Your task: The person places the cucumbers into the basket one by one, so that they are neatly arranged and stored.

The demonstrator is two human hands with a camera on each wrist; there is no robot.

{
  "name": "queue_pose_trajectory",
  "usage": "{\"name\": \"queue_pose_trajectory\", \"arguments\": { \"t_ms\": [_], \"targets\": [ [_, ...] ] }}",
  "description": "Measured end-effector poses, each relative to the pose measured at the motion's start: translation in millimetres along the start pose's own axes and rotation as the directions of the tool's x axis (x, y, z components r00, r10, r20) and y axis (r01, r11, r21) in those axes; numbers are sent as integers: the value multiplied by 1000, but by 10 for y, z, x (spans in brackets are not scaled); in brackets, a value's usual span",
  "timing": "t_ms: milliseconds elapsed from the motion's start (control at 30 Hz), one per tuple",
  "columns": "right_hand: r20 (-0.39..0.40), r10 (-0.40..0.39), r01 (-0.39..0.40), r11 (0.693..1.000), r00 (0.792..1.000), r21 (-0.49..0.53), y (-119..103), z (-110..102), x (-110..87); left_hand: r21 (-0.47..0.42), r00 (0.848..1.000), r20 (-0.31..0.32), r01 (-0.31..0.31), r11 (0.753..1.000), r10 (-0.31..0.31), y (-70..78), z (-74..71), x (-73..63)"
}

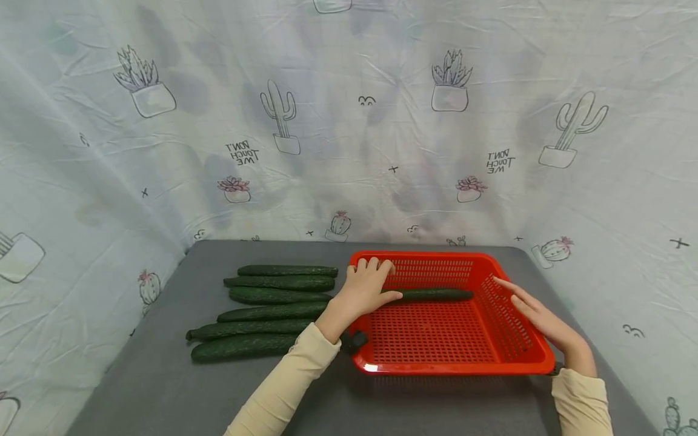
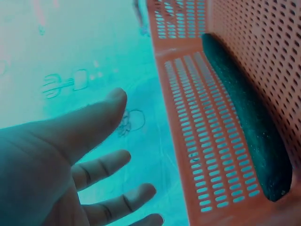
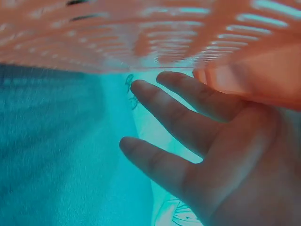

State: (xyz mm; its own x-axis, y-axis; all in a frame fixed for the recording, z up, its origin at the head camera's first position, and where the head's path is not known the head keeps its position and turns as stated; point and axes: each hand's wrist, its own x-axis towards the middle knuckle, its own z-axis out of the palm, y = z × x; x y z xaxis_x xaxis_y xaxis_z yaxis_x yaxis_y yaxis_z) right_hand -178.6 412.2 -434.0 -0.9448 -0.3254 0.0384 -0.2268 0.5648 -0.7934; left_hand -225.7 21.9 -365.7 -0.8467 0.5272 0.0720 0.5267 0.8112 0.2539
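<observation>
Table, cucumber in basket between left hand and right hand, both spread, empty

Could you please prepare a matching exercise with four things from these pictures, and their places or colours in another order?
1. basket
2. single cucumber
3. six cucumbers
4. table top

A. lying to the left of the basket
B. grey
C. red in the head view
D. lying inside the basket

Pairs: 1-C, 2-D, 3-A, 4-B
</observation>
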Motion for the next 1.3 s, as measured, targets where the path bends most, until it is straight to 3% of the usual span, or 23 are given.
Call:
{"name": "queue_pose_trajectory", "arguments": {
  "t_ms": [167,533,967,1300],
  "targets": [
    [-47,46,-51,993,998,-109,11,47,33,-97,999,-34,-18,995,14,-121,-38,-175],
    [-56,72,-76,994,996,-74,13,61,19,-159,995,-95,3,987,-19,-432,46,-505],
    [-61,56,-59,997,997,-46,-1,62,12,-113,978,-207,17,993,-40,-691,204,-786],
    [-76,45,-49,997,996,-51,16,69,29,-92,968,-240,60,994,-81,-873,338,-969]
  ]
}}
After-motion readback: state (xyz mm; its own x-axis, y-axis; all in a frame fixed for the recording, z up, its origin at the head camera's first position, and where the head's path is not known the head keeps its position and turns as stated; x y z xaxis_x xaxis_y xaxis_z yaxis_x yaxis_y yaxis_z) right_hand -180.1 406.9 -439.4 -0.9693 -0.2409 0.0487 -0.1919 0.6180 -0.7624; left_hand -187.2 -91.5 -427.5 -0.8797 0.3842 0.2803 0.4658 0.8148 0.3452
